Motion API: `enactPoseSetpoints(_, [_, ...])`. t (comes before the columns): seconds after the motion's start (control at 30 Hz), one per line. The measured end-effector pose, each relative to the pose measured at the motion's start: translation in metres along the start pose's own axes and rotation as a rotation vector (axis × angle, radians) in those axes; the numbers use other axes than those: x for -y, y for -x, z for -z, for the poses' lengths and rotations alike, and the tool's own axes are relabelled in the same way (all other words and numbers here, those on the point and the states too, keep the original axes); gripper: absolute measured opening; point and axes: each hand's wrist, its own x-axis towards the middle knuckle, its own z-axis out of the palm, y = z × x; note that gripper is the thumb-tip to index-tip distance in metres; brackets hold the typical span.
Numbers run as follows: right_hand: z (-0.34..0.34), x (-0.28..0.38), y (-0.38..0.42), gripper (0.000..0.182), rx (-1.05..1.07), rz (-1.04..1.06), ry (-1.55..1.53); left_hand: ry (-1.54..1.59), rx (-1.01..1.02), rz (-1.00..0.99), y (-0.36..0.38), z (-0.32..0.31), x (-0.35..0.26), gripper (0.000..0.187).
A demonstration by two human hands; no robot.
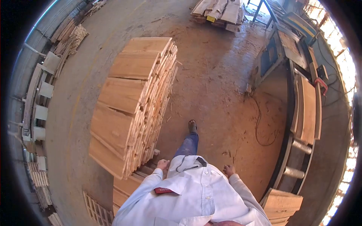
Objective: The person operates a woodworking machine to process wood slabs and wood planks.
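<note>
My left hand [163,165] hangs low at my side, fingers curled in, with nothing visible in it. It is nearest to the lower end of a tall stack of wooden boards [124,96]. On the other side, my right hand [228,170] hangs beside my shirt over the brown floor. Its fingers are loosely bent and slightly apart, and I see nothing held there. Neither hand touches the boards or the machine. One foot [192,126] is stretched out ahead on the floor.
A roller conveyor [294,172] carrying planks [308,109] runs along the right to a machine [269,56]. A cable [259,116] lies looped on the floor. More rough boards [220,11] lie at the far end. Lumber piles [68,39] line the left wall; a board stack [283,203] stands lower right.
</note>
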Motion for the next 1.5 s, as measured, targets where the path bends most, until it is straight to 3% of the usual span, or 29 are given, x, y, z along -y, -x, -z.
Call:
enactPoseSetpoints(0.03, [0.005,-0.003,-0.025,0.023,0.001,-0.005,-0.031,-0.045,0.013,-0.058,-0.020,0.005,-0.014,0.043])
enactPoseSetpoints(0.1, [0.008,0.073,-0.004,0.023,0.015,0.123,0.331,-0.138,0.026,-0.185,-0.080,0.016,-0.036,0.044])
enactPoseSetpoints(0.13, [0.004,0.106,0.006,0.024,0.021,0.179,0.509,-0.538,-0.052,-0.377,-0.108,0.024,-0.047,0.046])
enactPoseSetpoints(0.23, [0.024,0.109,-0.066,0.023,0.116,-0.021,-0.212,-0.250,-0.135,-0.114,-0.139,0.064,-0.128,0.045])
enactPoseSetpoints(0.27, [0.029,0.120,-0.085,0.023,0.143,-0.081,-0.451,-0.110,-0.033,-0.143,-0.142,0.089,-0.164,0.044])
enactPoseSetpoints(0.37, [-0.019,0.244,-0.082,0.023,-0.259,0.051,-0.111,0.239,0.101,0.040,-0.211,0.125,-0.221,0.040])
enactPoseSetpoints(0.5, [-0.059,0.363,-0.096,0.022,-0.276,0.192,-0.148,0.206,0.096,-0.034,-0.305,0.166,-0.306,0.037])
enactPoseSetpoints(0.6, [-0.064,0.400,-0.145,0.025,-0.287,0.252,-0.014,0.235,0.059,-0.107,-0.344,0.184,-0.389,0.036])
enactPoseSetpoints(0.77, [-0.048,0.418,-0.241,0.025,-0.246,0.094,0.019,0.485,0.124,-0.130,-0.397,0.182,-0.492,0.032])
enactPoseSetpoints(0.83, [-0.035,0.408,-0.290,0.023,-0.227,0.035,0.011,0.405,0.142,-0.099,-0.417,0.181,-0.513,0.032])
enactPoseSetpoints(0.97, [-0.014,0.478,-0.335,0.012,-0.046,-0.225,-0.421,0.248,0.225,0.055,-0.449,0.190,-0.549,0.036])
enactPoseSetpoints(1.03, [-0.006,0.526,-0.354,0.016,-0.037,-0.192,-0.405,0.097,0.218,0.069,-0.444,0.193,-0.582,0.037])
enactPoseSetpoints(1.1, [0.015,0.497,-0.456,0.018,-0.090,0.496,0.250,-0.181,0.172,-0.034,-0.432,0.210,-0.642,0.039])
enactPoseSetpoints(1.17, [0.028,0.608,-0.457,0.023,-0.116,0.745,1.113,-0.262,0.081,-0.133,-0.459,0.211,-0.666,0.041])
enactPoseSetpoints(1.23, [0.010,0.735,-0.432,0.029,-0.175,0.153,0.253,-0.212,0.031,-0.122,-0.491,0.209,-0.703,0.040])
enactPoseSetpoints(1.3, [0.015,0.786,-0.489,0.029,-0.313,0.510,0.563,-0.171,0.018,-0.152,-0.531,0.205,-0.742,0.039])
enactPoseSetpoints(1.4, [-0.004,0.895,-0.518,0.028,-0.203,0.286,-0.043,0.019,0.048,-0.151,-0.583,0.203,-0.796,0.036])
enactPoseSetpoints(1.5, [-0.002,0.960,-0.566,0.027,-0.296,0.433,0.197,0.052,0.040,-0.117,-0.624,0.205,-0.880,0.033])
